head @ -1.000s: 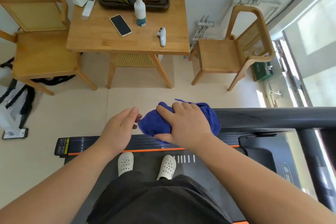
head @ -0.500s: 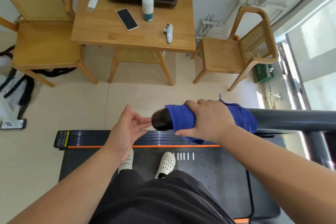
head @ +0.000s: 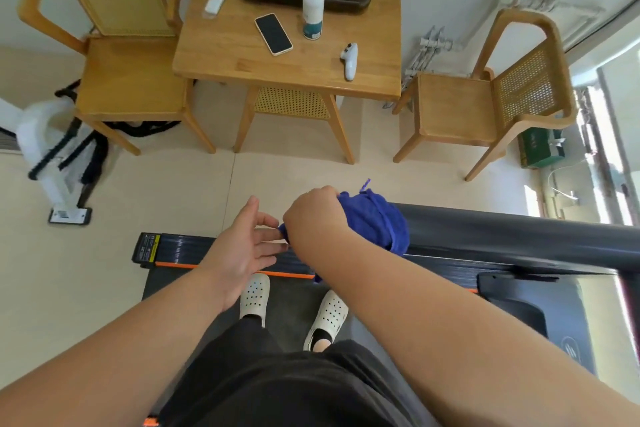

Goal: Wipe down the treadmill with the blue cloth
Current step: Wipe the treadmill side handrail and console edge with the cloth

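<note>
right hand, gripping blue cloth, slid back over the treadmill rail end; left hand stays spread

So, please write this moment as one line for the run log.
step: wiping handrail | right hand: holds blue cloth on handrail end | left hand: open, beside cloth | shoes: on treadmill belt

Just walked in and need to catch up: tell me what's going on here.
A person stands on the treadmill, wiping it down. The right hand grips the blue cloth, bunched over the end of the dark handrail. The left hand is open beside it, fingertips close to the cloth's edge, holding nothing. The spray bottle and phone sit on the wooden table ahead.
</note>
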